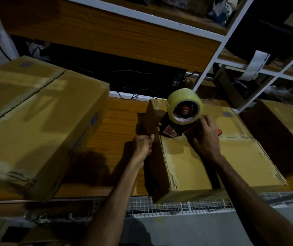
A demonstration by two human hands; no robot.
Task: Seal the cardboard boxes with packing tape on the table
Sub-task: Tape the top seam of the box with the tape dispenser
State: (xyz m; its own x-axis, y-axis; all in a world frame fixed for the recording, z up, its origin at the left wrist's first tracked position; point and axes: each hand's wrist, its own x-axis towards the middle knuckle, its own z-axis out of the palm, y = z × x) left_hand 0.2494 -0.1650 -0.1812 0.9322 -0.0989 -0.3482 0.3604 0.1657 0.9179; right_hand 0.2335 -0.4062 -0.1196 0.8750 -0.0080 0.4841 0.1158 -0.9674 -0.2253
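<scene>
- Two bare forearms, reaching up from the bottom edge toward the middle cardboard box (213,153).
- Left hand (143,144): fingers curled against the box's shaded left side wall, near its top edge, bracing it.
- Right hand (207,137): clamped round the handle of a tape dispenser (177,128), red handle tip poking out past the knuckles.
- Dispenser pressed onto the box's top near the far-left corner; dark frame, red hub, fat roll of clear yellowish packing tape (184,108) standing upright on it, glossy and round.
- Middle box: matte brown corrugated card, flat rectangular top, glossy tape strips along the seam and edges, near end overhanging the table's front edge.
- Table (117,121): smooth wood-grain surface, orange-brown.
- Larger cardboard box (35,118) at left, closed, tape along its top seam, blue print on its side, well apart from the middle box.
- Third cardboard box (284,125) at right, just beside the middle one.
- White wire mesh (177,206) below the table's front edge.
- White metal shelving (211,57) with wooden boards behind, dark cables underneath.
</scene>
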